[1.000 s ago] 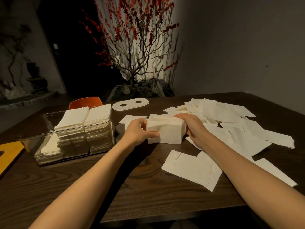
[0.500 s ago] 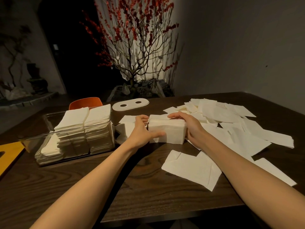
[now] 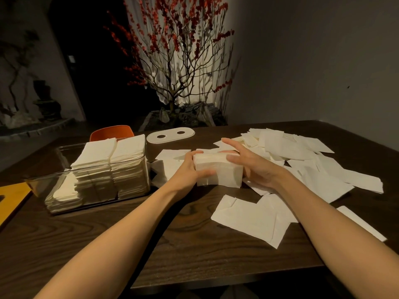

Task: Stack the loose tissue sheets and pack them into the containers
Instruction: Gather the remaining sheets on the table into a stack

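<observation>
Gripping tissue stack (image 3: 218, 170) between them, left hand (image 3: 187, 169) and right hand (image 3: 251, 167) curled around opposite ends.

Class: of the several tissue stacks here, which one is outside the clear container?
The stack held between the left hand and right hand; the others sit inside the container.
</observation>
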A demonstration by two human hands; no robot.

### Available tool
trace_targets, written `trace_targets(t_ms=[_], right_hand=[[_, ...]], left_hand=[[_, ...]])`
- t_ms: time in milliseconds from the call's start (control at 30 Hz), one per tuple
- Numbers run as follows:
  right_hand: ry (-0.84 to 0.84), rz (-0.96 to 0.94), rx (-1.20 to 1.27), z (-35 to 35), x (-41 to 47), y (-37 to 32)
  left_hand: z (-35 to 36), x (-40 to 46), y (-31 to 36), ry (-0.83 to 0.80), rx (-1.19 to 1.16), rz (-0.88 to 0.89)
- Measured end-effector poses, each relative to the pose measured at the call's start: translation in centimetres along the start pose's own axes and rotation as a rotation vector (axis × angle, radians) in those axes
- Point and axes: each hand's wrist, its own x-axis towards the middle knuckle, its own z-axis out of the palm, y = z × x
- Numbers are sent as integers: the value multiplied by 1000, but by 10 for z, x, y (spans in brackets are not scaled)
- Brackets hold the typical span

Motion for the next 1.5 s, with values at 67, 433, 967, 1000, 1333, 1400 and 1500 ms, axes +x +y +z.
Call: trace_targets(t_ms=[67,433,967,1000,1333,1400,1500], right_hand=[[-81,21,-154,-8,-3,1],[-97,17,-436,-2,-11,-2],[269,102,-267,20,5,-37],[289,117,-245,21,10,-41],[249,83,-223,77,26,-88],[237,61,-268,92,30,-93],[207,44,-342,117,38,-100]], left_hand=[[-2,1,-2,-28,-25,-21],[-6,-3,-1,-109,146,-4],[-1,-19,59,18,-12,-87],[-4,-20,67,16,-24,-113],[-62,-33,110,394,255,-257],[-80,-42,111,454,275,-269],[-107,-53,110,501,279,-243]])
